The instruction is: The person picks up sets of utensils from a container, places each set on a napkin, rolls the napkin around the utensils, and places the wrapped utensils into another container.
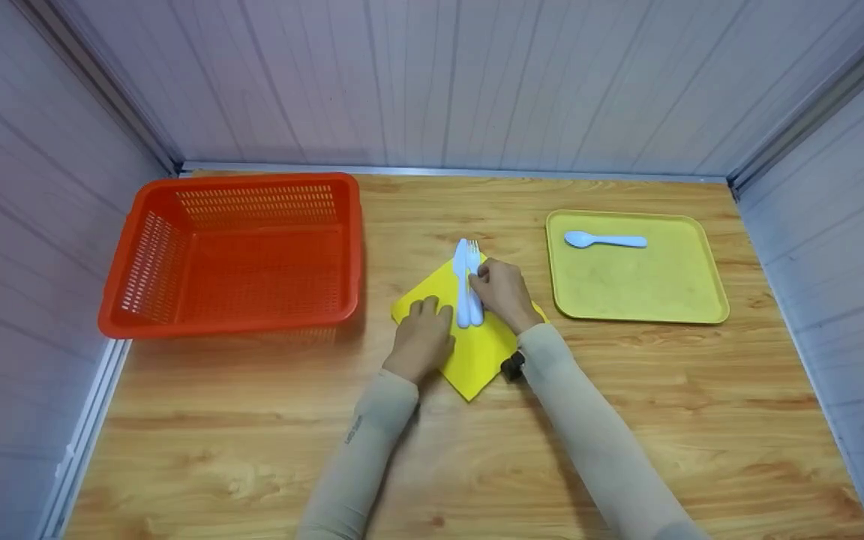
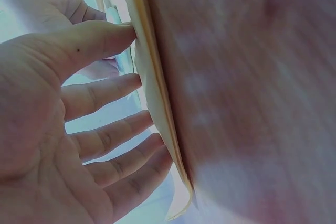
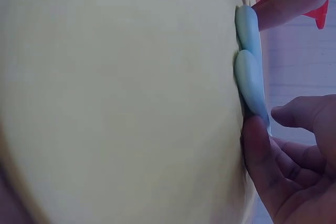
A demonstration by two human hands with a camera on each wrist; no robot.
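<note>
A yellow napkin [image 1: 477, 367] lies on the table, turned with one corner toward me. On it, side by side, are a pale blue knife [image 1: 463, 289] and a pale blue fork [image 1: 475, 307], handles toward me. My right hand [image 1: 505, 292] is at the fork, its thumb and a finger at the fork's neck. In the right wrist view, a fingertip touches the fork [image 3: 249, 80] low on its side, with the thumb just above. My left hand [image 1: 421, 337] rests on the napkin's left part, fingers spread and nearly straight. The left wrist view shows its fingertips along the napkin's edge [image 2: 157, 85].
A red-orange plastic basket [image 1: 357, 262] stands at the left. At the right lies a yellow tray [image 1: 642, 289] bearing a pale blue spoon [image 1: 612, 241]. Panel walls [image 1: 432, 82] enclose the wooden table [image 1: 702, 405] at the back and both sides.
</note>
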